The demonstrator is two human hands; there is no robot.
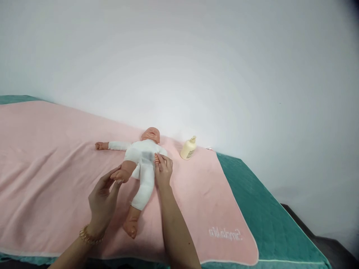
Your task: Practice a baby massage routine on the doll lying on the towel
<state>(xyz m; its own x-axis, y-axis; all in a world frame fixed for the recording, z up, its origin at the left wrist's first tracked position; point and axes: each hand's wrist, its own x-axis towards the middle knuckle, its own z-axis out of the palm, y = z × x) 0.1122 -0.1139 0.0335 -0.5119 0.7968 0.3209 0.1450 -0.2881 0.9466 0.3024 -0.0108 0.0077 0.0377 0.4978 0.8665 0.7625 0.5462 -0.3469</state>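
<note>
Baby doll point(136, 152), with a white cloth body and moulded head, hands and feet, lies on its back on a pink blanket point(64, 149), its head near the pale wall point(179, 67). The left hand point(103, 194), a beaded bracelet point(91, 236) at its wrist, has fingers and thumb closed around the raised foot point(119, 175), that leg lifted off the blanket. The right hand point(164, 170) has bent fingers nearly closed on the doll's small hand point(156, 158), beside the trunk; how firm that pinch is cannot quite be made out. The other leg point(145, 186) points toward the wearer, and the other arm point(116, 145) stretches out sideways. A cream pump bottle point(187, 150) stands near the wall, apart from the right hand, and a green quilted mat point(252, 194) shows beyond the blanket's edge. The smooth foot could slip and let the leg drop if the left fingertips loosen. Pulling both limbs at once might twist the soft trunk or drag the doll, rumpling the loose cloth beneath. A wide outward swing of the right hand could topple the bottle, since its footing looks soft.
</note>
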